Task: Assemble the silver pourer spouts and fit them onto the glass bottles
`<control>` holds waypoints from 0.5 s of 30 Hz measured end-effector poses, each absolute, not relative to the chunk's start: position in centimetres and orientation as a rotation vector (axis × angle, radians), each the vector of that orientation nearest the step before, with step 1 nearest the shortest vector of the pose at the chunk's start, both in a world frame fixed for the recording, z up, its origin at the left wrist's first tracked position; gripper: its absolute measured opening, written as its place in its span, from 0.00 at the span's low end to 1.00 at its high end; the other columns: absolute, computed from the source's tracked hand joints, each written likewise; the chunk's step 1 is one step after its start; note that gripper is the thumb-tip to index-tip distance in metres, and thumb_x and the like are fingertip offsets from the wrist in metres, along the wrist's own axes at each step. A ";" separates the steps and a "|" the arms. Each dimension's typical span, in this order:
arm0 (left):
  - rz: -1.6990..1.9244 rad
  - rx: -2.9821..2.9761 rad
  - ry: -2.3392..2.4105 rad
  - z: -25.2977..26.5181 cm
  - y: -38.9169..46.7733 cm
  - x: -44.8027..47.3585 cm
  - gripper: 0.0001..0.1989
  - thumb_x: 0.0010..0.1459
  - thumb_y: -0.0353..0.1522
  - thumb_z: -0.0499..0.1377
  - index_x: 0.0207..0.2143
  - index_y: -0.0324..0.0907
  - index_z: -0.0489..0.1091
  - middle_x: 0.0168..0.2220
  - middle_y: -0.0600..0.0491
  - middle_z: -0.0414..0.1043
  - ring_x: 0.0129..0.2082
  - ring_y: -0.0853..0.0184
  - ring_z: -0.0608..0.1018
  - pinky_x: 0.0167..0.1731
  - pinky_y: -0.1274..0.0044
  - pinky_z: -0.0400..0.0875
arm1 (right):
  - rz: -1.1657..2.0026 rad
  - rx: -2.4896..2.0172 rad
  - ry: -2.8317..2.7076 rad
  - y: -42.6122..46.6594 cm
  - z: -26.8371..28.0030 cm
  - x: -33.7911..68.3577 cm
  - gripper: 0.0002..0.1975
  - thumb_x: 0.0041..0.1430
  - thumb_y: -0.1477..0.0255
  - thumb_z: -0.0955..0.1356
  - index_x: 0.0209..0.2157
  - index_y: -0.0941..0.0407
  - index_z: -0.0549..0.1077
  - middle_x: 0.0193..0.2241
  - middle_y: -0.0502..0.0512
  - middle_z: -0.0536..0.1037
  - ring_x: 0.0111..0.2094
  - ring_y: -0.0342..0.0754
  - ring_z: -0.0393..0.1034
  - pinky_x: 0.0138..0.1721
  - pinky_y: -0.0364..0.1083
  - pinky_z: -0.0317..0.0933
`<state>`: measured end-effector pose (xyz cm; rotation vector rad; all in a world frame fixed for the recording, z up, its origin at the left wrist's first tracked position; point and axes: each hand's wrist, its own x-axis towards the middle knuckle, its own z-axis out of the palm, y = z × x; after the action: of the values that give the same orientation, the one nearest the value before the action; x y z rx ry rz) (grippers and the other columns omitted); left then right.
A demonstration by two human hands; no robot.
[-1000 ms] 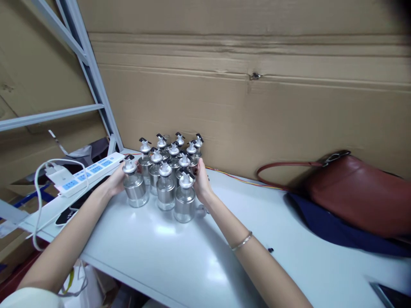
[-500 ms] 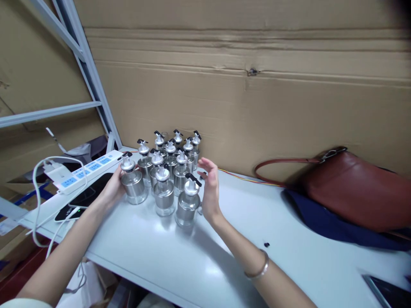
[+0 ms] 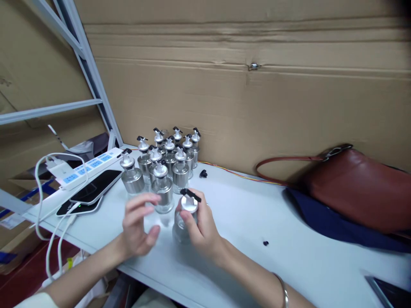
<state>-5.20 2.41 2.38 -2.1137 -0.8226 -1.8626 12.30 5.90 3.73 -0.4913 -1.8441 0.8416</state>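
Observation:
My right hand [image 3: 207, 226] is wrapped round the upper part of a glass dispenser bottle [image 3: 180, 229] with a silver pourer top and a black lever. The bottle is near the table's front, and its right side is hidden by my fingers. My left hand [image 3: 138, 226] hovers to the left of it, fingers apart and curved, holding nothing. Just behind my hands stands another glass bottle [image 3: 162, 194] with a steel band. A further bottle [image 3: 132, 179] stands at the left of the group, and several more are packed behind, all upright.
A white power strip [image 3: 90, 167] and a phone [image 3: 96, 187] with white cables lie on the left. Small black pieces [image 3: 203, 173] [image 3: 265, 243] lie on the table [image 3: 237, 205]. A brown bag [image 3: 356, 192] rests on dark blue cloth at right, before a cardboard wall [image 3: 224, 107].
My left hand has left the leftmost bottle and moved right and nearer. My right hand has closed on the front bottle, which has shifted slightly toward me.

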 end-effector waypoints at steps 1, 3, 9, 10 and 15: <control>-1.852 -2.234 -0.758 2.6 2.3 -4.2 0.25 0.59 0.31 0.56 0.59 0.49 0.58 0.47 0.48 0.65 0.45 0.63 0.73 0.40 0.72 0.76 | 0.807 -0.443 -1.862 5.5 3.8 12.8 0.15 0.66 0.63 0.61 0.51 0.54 0.59 0.31 0.53 0.74 0.30 0.49 0.71 0.33 0.49 0.65; -1.907 -2.444 -0.753 2.6 2.5 -2.2 0.27 0.60 0.35 0.56 0.61 0.45 0.54 0.48 0.44 0.63 0.48 0.59 0.71 0.42 0.68 0.76 | 0.801 -0.332 -1.894 4.7 3.9 14.0 0.15 0.66 0.64 0.60 0.51 0.53 0.59 0.32 0.54 0.74 0.31 0.50 0.71 0.33 0.49 0.66; -1.967 -3.049 -0.582 -0.1 4.1 2.9 0.43 0.54 0.41 0.61 0.65 0.47 0.40 0.55 0.43 0.59 0.52 0.52 0.71 0.53 0.61 0.69 | 0.760 -0.323 -1.840 3.6 4.4 17.4 0.15 0.66 0.63 0.59 0.51 0.53 0.62 0.35 0.57 0.73 0.34 0.52 0.71 0.33 0.49 0.67; -1.991 -3.119 -0.592 -0.6 4.3 3.4 0.46 0.53 0.40 0.63 0.66 0.48 0.38 0.54 0.44 0.60 0.51 0.53 0.72 0.52 0.62 0.70 | 0.771 -0.338 -1.843 3.7 4.5 17.9 0.14 0.66 0.63 0.58 0.50 0.53 0.62 0.35 0.57 0.73 0.34 0.51 0.71 0.33 0.49 0.67; -1.802 -3.625 -1.103 -0.6 5.4 5.4 0.33 0.47 0.31 0.66 0.55 0.45 0.60 0.47 0.51 0.68 0.45 0.58 0.75 0.45 0.68 0.74 | 0.802 -0.426 -1.840 4.4 5.5 20.4 0.13 0.67 0.64 0.58 0.50 0.53 0.64 0.35 0.56 0.70 0.34 0.49 0.69 0.35 0.49 0.68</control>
<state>5.43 5.43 -0.62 -3.6246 -1.1027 -1.8022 20.37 4.44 5.45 -0.4258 -1.8401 0.8024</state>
